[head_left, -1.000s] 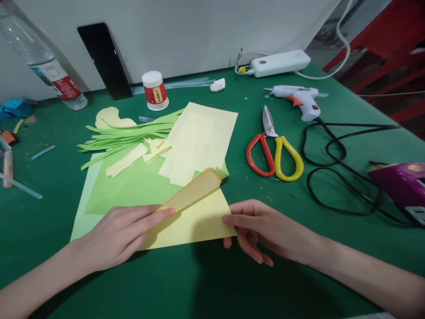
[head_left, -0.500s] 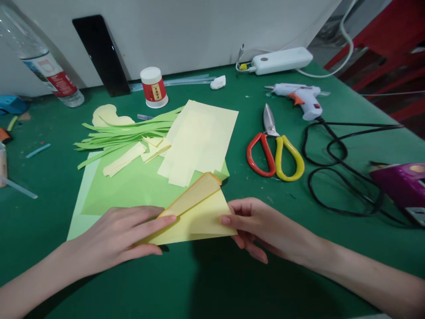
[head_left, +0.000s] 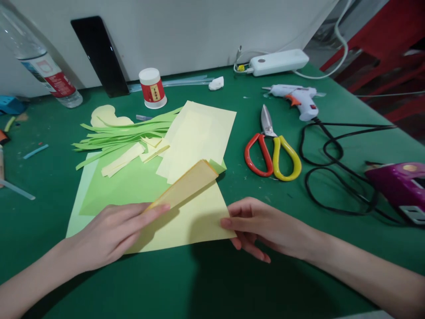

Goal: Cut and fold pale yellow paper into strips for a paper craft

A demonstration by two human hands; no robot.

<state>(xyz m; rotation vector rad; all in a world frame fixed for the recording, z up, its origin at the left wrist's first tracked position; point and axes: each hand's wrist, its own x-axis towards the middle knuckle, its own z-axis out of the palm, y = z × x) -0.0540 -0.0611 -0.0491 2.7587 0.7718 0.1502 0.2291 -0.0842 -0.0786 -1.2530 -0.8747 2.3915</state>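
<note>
My left hand (head_left: 121,232) pinches the lower end of a folded strip of orange-yellow paper (head_left: 186,186), tilted up to the right. Beneath it lies a pale yellow sheet of paper (head_left: 195,221). My right hand (head_left: 257,228) grips that sheet's right corner between thumb and fingers. Behind, a stack of cream paper (head_left: 202,128) rests partly over a green sheet (head_left: 122,190). Thin green paper strips (head_left: 126,133) and small cream paper pieces (head_left: 122,159) lie on the left of the stack.
Scissors (head_left: 269,133) with red and yellow handles lie right of the papers. Behind them is a glue gun (head_left: 299,97), its black cable (head_left: 341,155) looping near a purple device (head_left: 398,190). A red-and-white tub (head_left: 152,88), a phone (head_left: 99,57) and a bottle (head_left: 49,71) stand at the back.
My left hand has moved left and lifted the folded orange-yellow strip off the pale yellow sheet, uncovering more of it. My right hand keeps its hold on the corner.
</note>
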